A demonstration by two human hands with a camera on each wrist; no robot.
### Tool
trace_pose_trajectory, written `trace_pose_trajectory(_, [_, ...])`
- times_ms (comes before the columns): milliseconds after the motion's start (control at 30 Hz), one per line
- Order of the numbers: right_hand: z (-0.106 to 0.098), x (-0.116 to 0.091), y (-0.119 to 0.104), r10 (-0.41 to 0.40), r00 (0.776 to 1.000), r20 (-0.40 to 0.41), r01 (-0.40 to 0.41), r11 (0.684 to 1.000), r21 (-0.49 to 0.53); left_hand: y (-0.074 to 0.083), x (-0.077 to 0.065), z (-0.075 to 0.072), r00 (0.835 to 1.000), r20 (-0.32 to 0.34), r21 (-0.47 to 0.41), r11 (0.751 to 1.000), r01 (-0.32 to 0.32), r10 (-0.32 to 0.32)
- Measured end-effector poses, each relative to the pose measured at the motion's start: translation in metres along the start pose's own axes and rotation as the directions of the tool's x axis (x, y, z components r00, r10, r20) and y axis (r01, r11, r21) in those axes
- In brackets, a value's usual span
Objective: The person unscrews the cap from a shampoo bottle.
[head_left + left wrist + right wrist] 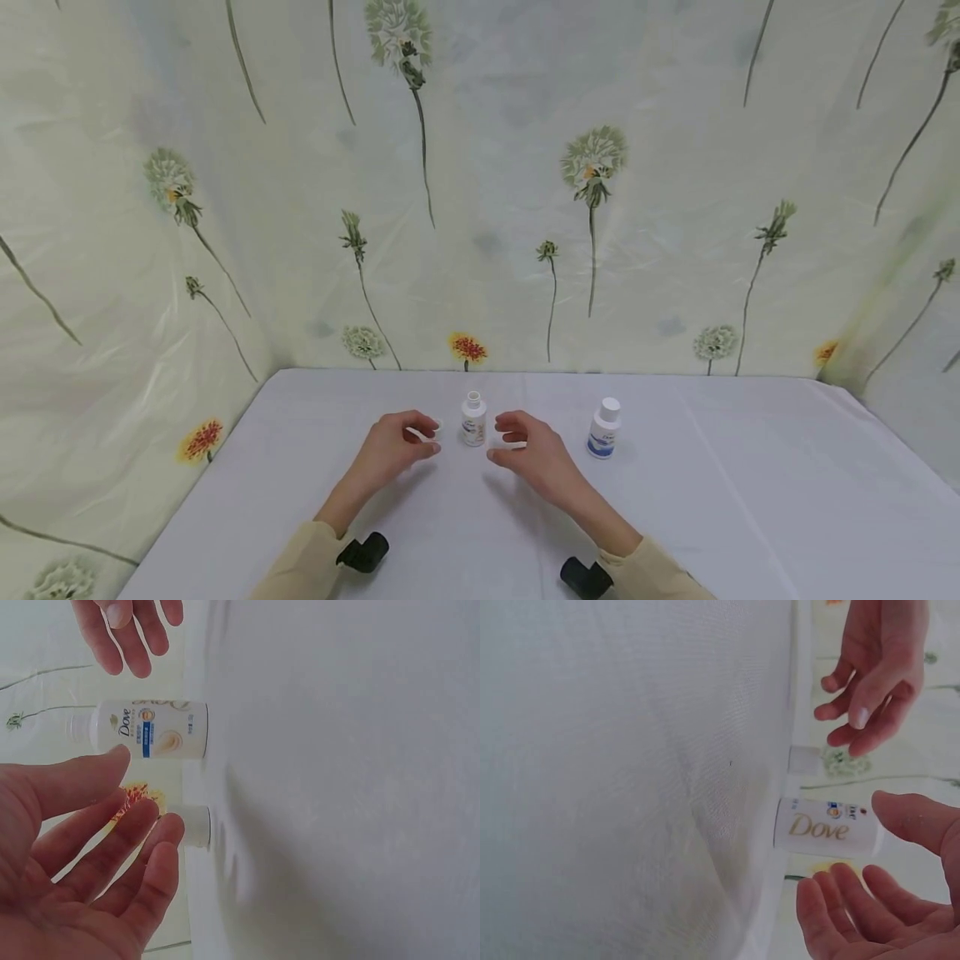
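Observation:
A small white Dove bottle (474, 425) stands upright on the table between the two hands, its narrow neck uncapped. Its label faces the left wrist camera, where the bottle (154, 729) appears sideways. A short white cap (196, 825) sits on the table beside it, partly behind the fingers of my left hand (401, 442). That hand is loosely curved, with nothing between thumb and fingers. On the bottle's other side, my right hand (536, 458) curves toward it, thumb and fingers apart and holding nothing. The right wrist view has a gap between these fingertips and the bottle (829, 827).
Farther right stands a second white bottle (604, 429), with a blue label band and its white cap on. A white cloth covers the table (712, 500). Behind it hangs a flower-printed curtain (487, 167). Each wrist carries a black camera (365, 552).

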State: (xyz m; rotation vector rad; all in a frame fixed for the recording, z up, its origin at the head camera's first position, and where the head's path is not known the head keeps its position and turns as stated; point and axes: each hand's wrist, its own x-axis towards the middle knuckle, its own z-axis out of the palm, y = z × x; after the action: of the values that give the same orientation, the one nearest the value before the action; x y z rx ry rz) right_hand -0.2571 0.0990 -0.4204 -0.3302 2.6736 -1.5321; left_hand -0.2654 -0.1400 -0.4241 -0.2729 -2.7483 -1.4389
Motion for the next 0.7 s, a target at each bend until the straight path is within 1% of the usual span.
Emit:
trace_pose_trajectory(233, [-0.006,-0.009,-0.002,0.016,1.000,-0.027,-0.016,1.000,0.003,0.005,-0.002,0.010,0.999,0.032,-0.012,1.000,-0.024,0.024])
trace_pose_trajectory(300, [-0.008,-0.012,-0.003,0.014,0.999,-0.031,-0.014,1.000,0.007,0.007,-0.003,0.012,0.999,0.041,-0.018,1.000,-0.024,0.025])
trace_pose_trajectory(533, [-0.014,-0.023,-0.002,0.008,0.999,-0.045,-0.007,1.000,0.020,0.014,-0.004,0.021,0.996,0.063,-0.048,0.997,-0.055,0.058])
trace_pose_trajectory(700, [-0.018,-0.030,-0.002,0.014,0.999,-0.051,-0.011,0.999,0.043,0.021,-0.005,0.028,0.995,0.074,-0.065,0.996,-0.055,0.060])
